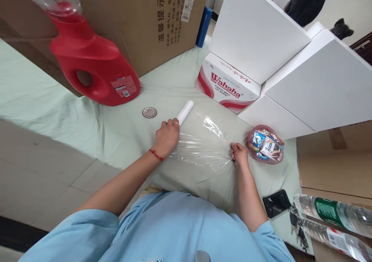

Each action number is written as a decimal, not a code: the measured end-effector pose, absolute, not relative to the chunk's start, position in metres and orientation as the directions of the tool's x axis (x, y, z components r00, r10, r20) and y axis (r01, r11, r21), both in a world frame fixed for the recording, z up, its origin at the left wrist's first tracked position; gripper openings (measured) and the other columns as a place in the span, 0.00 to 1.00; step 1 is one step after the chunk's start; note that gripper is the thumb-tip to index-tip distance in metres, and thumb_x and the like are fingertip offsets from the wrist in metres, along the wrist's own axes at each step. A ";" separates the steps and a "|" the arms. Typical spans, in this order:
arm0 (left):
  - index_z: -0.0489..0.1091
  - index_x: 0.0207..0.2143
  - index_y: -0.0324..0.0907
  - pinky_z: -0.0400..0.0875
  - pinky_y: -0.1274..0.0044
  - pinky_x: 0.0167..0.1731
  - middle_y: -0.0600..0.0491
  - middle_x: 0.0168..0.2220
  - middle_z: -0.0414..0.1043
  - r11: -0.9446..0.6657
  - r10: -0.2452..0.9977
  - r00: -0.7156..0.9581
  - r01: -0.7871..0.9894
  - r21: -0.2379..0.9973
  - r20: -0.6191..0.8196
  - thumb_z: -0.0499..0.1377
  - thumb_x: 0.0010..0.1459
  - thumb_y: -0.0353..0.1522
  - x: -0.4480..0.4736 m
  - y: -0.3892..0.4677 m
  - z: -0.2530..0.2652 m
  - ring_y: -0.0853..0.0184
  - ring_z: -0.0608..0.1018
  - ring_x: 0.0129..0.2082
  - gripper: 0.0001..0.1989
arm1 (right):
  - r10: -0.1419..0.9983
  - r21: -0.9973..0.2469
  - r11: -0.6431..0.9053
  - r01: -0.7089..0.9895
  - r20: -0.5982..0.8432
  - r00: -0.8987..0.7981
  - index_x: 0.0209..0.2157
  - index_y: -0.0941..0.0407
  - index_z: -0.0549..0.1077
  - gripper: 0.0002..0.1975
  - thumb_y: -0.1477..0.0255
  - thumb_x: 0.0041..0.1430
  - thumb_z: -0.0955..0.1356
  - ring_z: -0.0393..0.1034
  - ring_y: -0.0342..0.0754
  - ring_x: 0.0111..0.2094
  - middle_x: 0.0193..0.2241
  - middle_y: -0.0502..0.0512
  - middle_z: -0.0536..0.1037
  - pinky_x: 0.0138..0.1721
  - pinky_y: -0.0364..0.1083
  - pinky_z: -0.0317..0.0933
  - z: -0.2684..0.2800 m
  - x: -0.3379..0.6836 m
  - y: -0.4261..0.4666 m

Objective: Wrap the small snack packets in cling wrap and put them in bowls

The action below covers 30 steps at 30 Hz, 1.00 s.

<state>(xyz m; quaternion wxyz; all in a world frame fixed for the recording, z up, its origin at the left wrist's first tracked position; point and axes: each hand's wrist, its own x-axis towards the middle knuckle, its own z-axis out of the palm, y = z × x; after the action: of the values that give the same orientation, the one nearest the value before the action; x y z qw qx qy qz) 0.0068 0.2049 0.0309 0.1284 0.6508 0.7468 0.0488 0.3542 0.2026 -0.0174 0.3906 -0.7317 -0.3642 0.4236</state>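
Note:
My left hand [167, 138] is closed around a white roll of cling film [185, 113], whose far end sticks out beyond my fingers. From the roll a clear sheet of plastic film [203, 148] stretches to the right above the cloth. My right hand [240, 154] pinches the free end of that film, gathering it into creases. Just right of this hand stands a pinkish glass bowl [249, 146] with several wrapped snacks [269, 144]. A small round metal badge or lid [149, 112] lies left of the roll.
A red detergent bottle [95, 60] stands at the left before a large cardboard box [139, 26]. White boxes [258, 26] and a Wahaha carton [226, 84] line the back right. A black phone [276, 203], keys [298, 225] and plastic water bottles [345, 215] lie at the near right.

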 end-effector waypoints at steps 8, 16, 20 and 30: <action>0.70 0.59 0.37 0.76 0.56 0.48 0.34 0.52 0.75 0.185 0.977 -0.146 0.945 0.269 -0.157 0.43 0.76 0.36 -0.006 0.213 0.033 0.44 0.76 0.54 0.22 | 0.866 -0.871 -0.427 0.242 -0.317 0.387 0.30 0.55 0.74 0.20 0.52 0.51 0.74 0.55 0.40 0.12 0.14 0.41 0.65 0.12 0.41 0.43 -0.019 0.358 0.196; 0.71 0.61 0.36 0.58 0.48 0.68 0.31 0.67 0.64 -0.072 0.960 -0.055 0.899 0.432 0.274 0.52 0.71 0.31 -0.008 0.186 0.027 0.41 0.59 0.74 0.20 | 0.839 -0.867 -0.465 0.176 -0.369 0.400 0.31 0.54 0.73 0.18 0.54 0.54 0.75 0.54 0.40 0.12 0.13 0.41 0.66 0.12 0.41 0.43 -0.021 0.360 0.200; 0.70 0.65 0.42 0.60 0.57 0.71 0.39 0.69 0.67 -0.448 0.888 0.336 0.786 0.425 0.314 0.49 0.74 0.33 0.024 0.166 0.014 0.52 0.64 0.73 0.22 | 0.827 -0.860 -0.500 0.105 -0.438 0.354 0.31 0.54 0.73 0.18 0.55 0.56 0.76 0.56 0.39 0.13 0.15 0.42 0.67 0.12 0.38 0.45 -0.015 0.364 0.201; 0.68 0.69 0.38 0.52 0.52 0.74 0.38 0.75 0.59 -0.407 0.913 0.390 0.847 0.343 0.121 0.44 0.77 0.39 0.039 0.158 -0.030 0.50 0.60 0.76 0.27 | 0.788 -0.781 -0.614 -0.113 -0.614 -0.038 0.47 0.54 0.77 0.28 0.44 0.61 0.73 0.77 0.46 0.29 0.40 0.63 0.87 0.21 0.39 0.65 0.014 0.386 0.170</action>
<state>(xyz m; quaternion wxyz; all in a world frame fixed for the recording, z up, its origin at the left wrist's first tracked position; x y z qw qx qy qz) 0.0386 0.1578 -0.0296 0.1133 0.8259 0.5327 0.1462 0.3859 0.1695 0.0140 0.3394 -0.6049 -0.2791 0.6641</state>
